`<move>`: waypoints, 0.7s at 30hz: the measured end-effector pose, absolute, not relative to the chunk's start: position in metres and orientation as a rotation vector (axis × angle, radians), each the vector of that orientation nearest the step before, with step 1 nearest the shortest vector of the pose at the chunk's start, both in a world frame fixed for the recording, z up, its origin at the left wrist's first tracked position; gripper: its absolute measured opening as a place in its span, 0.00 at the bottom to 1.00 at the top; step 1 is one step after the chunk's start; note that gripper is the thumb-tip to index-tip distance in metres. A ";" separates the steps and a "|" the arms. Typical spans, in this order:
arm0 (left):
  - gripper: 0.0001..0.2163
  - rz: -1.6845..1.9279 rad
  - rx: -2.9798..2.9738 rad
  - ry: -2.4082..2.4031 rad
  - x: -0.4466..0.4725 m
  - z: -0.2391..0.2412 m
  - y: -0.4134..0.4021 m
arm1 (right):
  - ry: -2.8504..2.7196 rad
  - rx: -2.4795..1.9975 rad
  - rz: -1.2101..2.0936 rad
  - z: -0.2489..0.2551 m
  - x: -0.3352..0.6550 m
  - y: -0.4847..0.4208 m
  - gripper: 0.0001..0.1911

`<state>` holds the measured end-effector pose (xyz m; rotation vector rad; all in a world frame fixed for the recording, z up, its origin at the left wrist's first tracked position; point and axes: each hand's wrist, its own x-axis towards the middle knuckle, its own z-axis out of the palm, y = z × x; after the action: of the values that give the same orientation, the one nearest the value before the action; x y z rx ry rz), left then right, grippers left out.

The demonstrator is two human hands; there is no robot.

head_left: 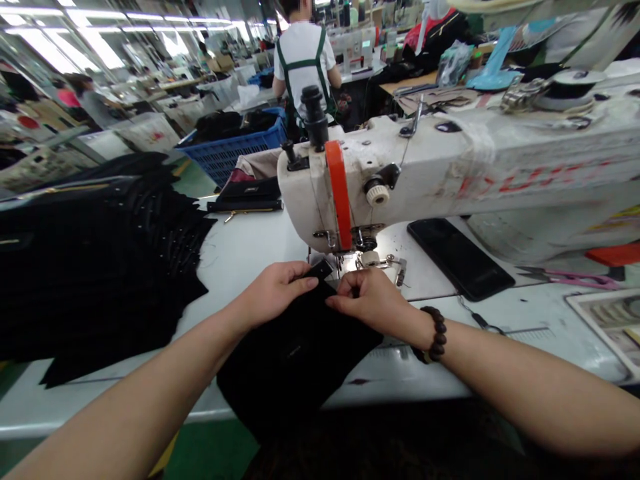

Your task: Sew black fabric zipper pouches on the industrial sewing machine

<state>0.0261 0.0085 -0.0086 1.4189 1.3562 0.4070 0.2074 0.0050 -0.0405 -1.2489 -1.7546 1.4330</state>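
Observation:
A black fabric piece [295,360] lies on the white table in front of me, its far edge under the needle area of a white sewing machine [425,173]. My left hand [275,290] pinches the fabric's upper edge, thumb on top, fingers curled. My right hand [367,297] grips the same edge just to the right, close to the presser foot [370,257], fingers closed. A dark bead bracelet [436,333] sits on my right wrist.
A pile of black fabric pieces [100,267] covers the table's left side. A black phone [460,257] lies right of the needle, pink-handled scissors [570,277] further right. A blue basket [230,143] and a person in a white shirt [303,60] are behind the machine.

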 end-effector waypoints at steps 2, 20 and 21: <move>0.13 0.417 1.385 1.350 0.027 -0.009 0.008 | -1.757 -1.264 1.434 -0.041 0.207 0.006 0.10; 0.14 0.166 1.861 1.458 0.018 -0.014 0.035 | -2.840 -0.231 -0.096 -0.033 0.232 0.005 0.15; 0.13 0.147 1.889 1.473 0.017 -0.014 0.037 | -2.806 -0.271 -0.165 -0.036 0.229 0.005 0.15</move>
<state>0.0173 0.0369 -0.0143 1.8886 1.4725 0.1466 0.2285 0.0046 -0.0364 -0.2705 -2.8065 -0.1645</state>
